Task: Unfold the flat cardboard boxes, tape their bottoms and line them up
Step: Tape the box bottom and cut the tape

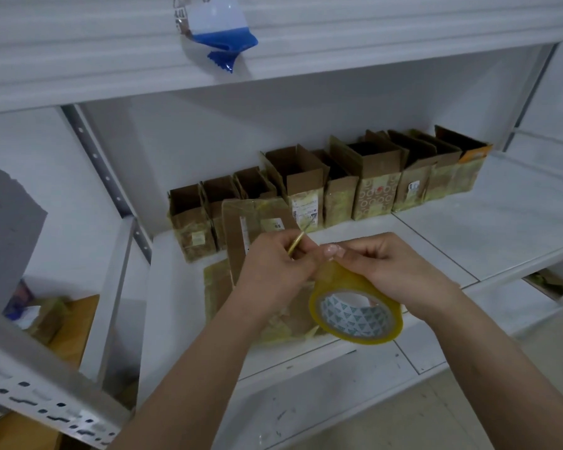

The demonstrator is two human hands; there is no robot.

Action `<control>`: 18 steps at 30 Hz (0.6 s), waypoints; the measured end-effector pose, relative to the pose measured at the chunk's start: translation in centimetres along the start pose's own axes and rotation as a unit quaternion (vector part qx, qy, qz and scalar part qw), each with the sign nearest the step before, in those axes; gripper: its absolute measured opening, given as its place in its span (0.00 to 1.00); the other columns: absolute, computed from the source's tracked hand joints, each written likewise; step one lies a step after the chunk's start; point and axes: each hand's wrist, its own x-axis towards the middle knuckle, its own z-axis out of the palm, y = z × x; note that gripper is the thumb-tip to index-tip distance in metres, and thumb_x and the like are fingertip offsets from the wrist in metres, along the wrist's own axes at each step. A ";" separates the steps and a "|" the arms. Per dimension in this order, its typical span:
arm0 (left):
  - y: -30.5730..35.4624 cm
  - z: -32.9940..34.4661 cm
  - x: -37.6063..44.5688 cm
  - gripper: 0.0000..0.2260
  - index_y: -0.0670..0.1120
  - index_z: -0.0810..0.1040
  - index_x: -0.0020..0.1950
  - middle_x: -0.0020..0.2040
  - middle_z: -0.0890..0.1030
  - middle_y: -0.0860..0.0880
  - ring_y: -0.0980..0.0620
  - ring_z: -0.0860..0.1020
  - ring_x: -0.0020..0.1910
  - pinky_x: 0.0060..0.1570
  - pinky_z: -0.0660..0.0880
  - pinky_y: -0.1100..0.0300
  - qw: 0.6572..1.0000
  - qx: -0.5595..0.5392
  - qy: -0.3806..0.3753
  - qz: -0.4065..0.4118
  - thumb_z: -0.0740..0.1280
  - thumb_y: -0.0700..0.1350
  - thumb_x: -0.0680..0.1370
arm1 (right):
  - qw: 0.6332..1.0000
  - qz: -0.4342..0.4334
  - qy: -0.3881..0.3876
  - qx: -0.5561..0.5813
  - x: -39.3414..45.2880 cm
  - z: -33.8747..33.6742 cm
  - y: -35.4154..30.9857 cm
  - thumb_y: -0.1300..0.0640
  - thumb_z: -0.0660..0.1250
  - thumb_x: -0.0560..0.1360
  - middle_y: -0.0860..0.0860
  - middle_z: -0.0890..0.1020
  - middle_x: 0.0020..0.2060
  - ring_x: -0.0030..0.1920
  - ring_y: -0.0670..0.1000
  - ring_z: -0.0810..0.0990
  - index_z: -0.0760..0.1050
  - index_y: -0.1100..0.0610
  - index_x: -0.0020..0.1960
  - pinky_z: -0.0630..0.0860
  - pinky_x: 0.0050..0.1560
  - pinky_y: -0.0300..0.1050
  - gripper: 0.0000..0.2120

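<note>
In the head view, a roll of clear yellowish packing tape with a white core printed in teal triangles [356, 311] is held by the right hand [387, 267], whose fingers are curled round its upper rim above the front part of the white metal shelf [468, 235]. A slim yellow-handled cutting tool, probably small scissors [298, 241], is pinched in the left hand [273, 267], its tip pointing up and away; whether the blades are apart cannot be told. The two hands meet just above the roll, where the tape's free end appears to be worked. Beneath them a brown, tape-patched cardboard box with white labels [257, 228] stands on the shelf, with flattened brown cardboard [215, 287] under and in front of it. Along the shelf's back edge a row of opened brown cardboard boxes [338, 186] is lined up, flaps raised. The taping step is judged to be in hand: next, a length must be pulled, cut, and pressed over a bottom seam.
</note>
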 end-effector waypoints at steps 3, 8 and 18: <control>-0.9 -1.0 0.1 0.11 0.48 0.80 0.36 0.28 0.80 0.53 0.56 0.79 0.30 0.39 0.79 0.58 0.999 0.027 0.019 0.012 0.72 0.51 0.75 | 0.997 0.057 -0.019 0.042 0.1 -0.3 0.2 0.42 0.72 0.63 0.53 0.86 0.45 0.45 0.50 0.86 0.77 0.50 0.62 0.80 0.48 0.42 0.29; -2.4 -3.5 -0.1 0.14 0.52 0.77 0.32 0.29 0.80 0.56 0.61 0.77 0.28 0.31 0.72 0.70 0.993 0.070 0.091 -0.005 0.70 0.53 0.77 | 0.993 0.029 -0.022 0.114 0.4 -2.0 -0.6 0.44 0.72 0.59 0.48 0.85 0.34 0.30 0.43 0.83 0.79 0.58 0.58 0.76 0.31 0.31 0.31; -7.2 -7.4 -3.3 0.15 0.50 0.77 0.33 0.31 0.81 0.53 0.56 0.78 0.32 0.34 0.69 0.59 0.971 0.113 0.196 -0.071 0.68 0.53 0.78 | 0.990 0.057 0.017 -0.131 2.6 -3.5 1.2 0.31 0.73 0.53 0.51 0.84 0.31 0.34 0.51 0.83 0.82 0.51 0.41 0.79 0.44 0.48 0.28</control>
